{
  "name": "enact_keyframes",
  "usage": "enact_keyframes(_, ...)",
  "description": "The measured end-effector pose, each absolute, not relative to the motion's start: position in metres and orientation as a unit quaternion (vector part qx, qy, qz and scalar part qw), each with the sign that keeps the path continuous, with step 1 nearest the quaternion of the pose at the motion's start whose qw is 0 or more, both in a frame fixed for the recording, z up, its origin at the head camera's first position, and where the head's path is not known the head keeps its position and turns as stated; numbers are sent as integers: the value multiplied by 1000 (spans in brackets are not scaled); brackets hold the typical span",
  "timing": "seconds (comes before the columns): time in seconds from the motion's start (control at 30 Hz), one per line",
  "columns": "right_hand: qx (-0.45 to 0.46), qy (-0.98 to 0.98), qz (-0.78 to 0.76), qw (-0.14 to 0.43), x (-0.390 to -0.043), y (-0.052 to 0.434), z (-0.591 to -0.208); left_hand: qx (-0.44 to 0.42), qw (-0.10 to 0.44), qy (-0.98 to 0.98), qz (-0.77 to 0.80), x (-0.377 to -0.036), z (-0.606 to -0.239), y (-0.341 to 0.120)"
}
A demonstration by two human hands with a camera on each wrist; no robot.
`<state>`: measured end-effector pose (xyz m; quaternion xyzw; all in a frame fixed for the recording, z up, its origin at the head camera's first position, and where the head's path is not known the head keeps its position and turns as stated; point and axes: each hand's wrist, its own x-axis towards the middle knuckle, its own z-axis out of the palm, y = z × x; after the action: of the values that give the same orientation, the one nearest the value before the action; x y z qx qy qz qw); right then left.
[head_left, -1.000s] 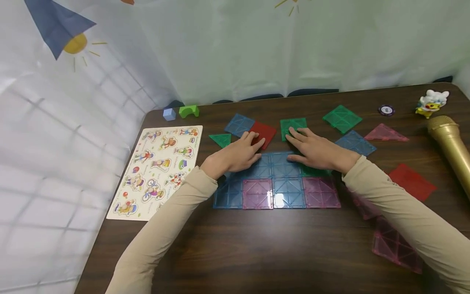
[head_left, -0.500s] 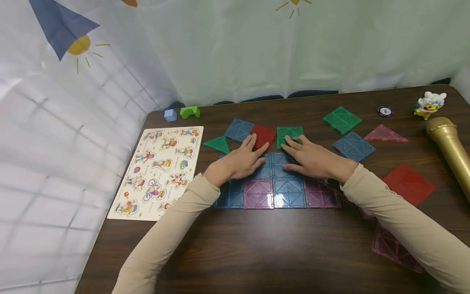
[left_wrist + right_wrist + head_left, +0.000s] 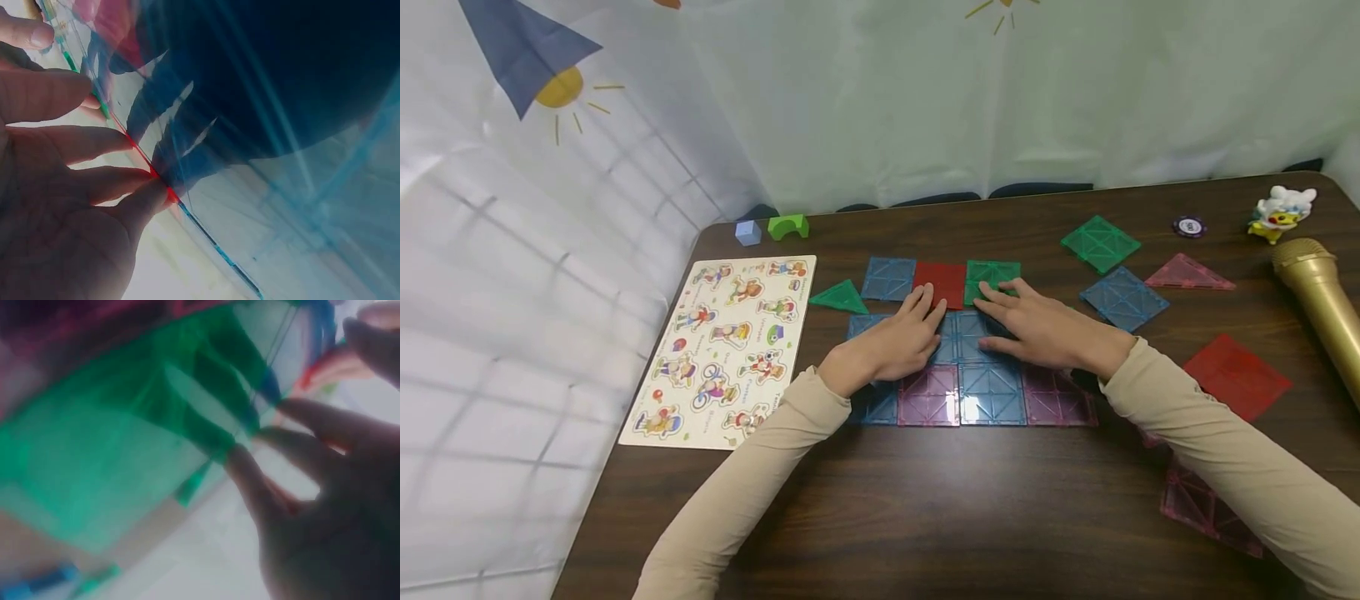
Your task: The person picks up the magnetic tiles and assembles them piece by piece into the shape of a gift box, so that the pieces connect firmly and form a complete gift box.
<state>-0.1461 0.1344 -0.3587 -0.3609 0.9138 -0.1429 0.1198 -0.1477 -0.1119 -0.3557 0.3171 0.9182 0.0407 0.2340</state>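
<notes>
My left hand (image 3: pixel 893 343) rests with outstretched fingers on the near edge of a red square magnetic tile (image 3: pixel 942 279). In the left wrist view its fingertips meet the tile's red edge (image 3: pixel 150 165). My right hand (image 3: pixel 1037 323) lies spread, fingertips on a green square tile (image 3: pixel 992 273). The red tile sits between this green one and a blue square tile (image 3: pixel 889 279), forming a row. Directly below is a block of joined tiles, including a blue tile (image 3: pixel 992 396) and a pink tile (image 3: pixel 928 398); both hands partly cover its upper row.
A green triangle tile (image 3: pixel 842 297) lies left of the row, beside a picture puzzle board (image 3: pixel 681 408). At right are a loose green tile (image 3: pixel 1101 243), a blue tile (image 3: pixel 1124 298), a pink triangle (image 3: pixel 1189 272), a red tile (image 3: pixel 1236 377) and a gold microphone (image 3: pixel 1318 304).
The green square has come nearer and slid left against the red tile. The red and blue tiles have turned straight into line with it. The green triangle has shifted left and nearer.
</notes>
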Motion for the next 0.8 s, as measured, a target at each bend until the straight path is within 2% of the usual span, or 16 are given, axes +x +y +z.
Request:
enact_keyframes(0.27,-377,905,-151,128,-151,123,-362,314,239,917,61,-152,-350,-119)
enact_keyframes(0.43,-382,901,-147,144,-150,115,-369,260,237,932,90,-158,-348,-132)
enact_keyframes(0.57,-381,900,-150,149,-151,114,-369,220,261,936,89,-165,-347,-142)
enact_keyframes(0.8,-378,900,-155,154,-152,113,-369,215,309,922,94,-191,-341,-146)
